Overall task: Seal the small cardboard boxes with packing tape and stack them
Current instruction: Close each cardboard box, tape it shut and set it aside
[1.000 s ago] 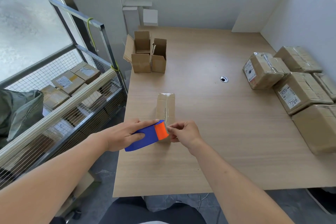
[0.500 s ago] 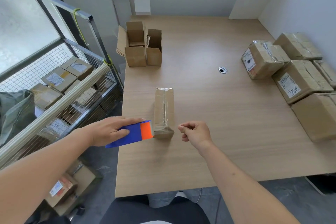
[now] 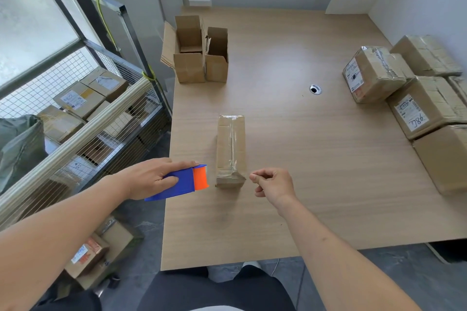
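L hand [image 3: 149,179] grips dispenser [image 3: 182,183]; box [image 3: 231,151] beside.

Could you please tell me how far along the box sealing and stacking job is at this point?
Done: the long box at the table's middle lies shut with clear tape along its top seam. In hand: the left hand holds the blue-and-orange tape dispenser beside it; the right hand, fingers curled, holds nothing I can see and touches nothing. Left: the two open boxes at the far left edge are unsealed, and the taped box is not yet stacked.

Glossy-taped cardboard box [image 3: 231,149], wood-grain table [image 3: 316,184]
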{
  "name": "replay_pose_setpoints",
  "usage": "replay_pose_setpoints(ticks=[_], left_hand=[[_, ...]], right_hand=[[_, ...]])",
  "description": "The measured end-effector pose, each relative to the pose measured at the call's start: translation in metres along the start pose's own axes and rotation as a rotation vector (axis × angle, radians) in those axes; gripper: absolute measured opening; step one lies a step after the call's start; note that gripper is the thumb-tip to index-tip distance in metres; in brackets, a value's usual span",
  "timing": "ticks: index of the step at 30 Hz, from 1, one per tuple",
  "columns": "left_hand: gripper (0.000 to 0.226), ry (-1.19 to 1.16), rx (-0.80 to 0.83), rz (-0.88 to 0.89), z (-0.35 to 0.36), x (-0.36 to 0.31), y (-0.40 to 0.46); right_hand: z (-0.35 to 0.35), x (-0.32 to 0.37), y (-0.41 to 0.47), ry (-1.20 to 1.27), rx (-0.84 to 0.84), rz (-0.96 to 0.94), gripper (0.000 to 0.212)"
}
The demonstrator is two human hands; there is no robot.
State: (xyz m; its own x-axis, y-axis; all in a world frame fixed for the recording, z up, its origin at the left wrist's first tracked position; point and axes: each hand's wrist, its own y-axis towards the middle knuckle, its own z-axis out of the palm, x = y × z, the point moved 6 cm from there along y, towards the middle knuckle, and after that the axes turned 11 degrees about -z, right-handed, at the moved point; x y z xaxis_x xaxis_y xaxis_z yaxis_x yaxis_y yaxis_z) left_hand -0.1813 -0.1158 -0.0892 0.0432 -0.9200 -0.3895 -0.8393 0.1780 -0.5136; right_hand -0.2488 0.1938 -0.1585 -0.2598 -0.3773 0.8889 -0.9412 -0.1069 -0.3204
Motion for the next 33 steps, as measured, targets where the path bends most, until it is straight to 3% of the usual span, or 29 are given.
replay_pose_setpoints(ticks=[10, 15, 19, 21, 25, 28, 33], left_hand=[[0.059, 0.022, -0.007, -0.032, 0.011, 0.011, 0.022], [0.060, 0.051, -0.012, -0.051, 0.012, 0.010, 0.034], [0.062, 0.033, -0.013, -0.046, 0.015, 0.010, 0.037], [0.063, 0.021, -0.014, -0.039, 0.014, 0.009, 0.037], [0.062, 0.020, -0.009, -0.036, 0.013, 0.005, 0.038], [0.062, 0.016, -0.001, -0.033, 0.014, 0.001, 0.041], [0.062, 0.021, -0.001, -0.033, 0.014, 0.001, 0.044]], right_hand=[[0.005, -0.016, 0.010, 0.054, 0.050, 0.055, 0.005], [0.015, -0.024, 0.015, 0.124, 0.163, 0.098, 0.029], [0.015, -0.027, 0.017, 0.043, 0.169, 0.066, 0.042], [0.014, -0.024, 0.017, 0.051, 0.152, 0.004, 0.046], [0.007, 0.003, 0.013, -0.051, 0.014, -0.378, 0.023], [0.020, 0.018, 0.014, -0.200, 0.108, -0.586, 0.030], [0.033, 0.019, 0.025, -0.372, 0.181, -0.589, 0.034]])
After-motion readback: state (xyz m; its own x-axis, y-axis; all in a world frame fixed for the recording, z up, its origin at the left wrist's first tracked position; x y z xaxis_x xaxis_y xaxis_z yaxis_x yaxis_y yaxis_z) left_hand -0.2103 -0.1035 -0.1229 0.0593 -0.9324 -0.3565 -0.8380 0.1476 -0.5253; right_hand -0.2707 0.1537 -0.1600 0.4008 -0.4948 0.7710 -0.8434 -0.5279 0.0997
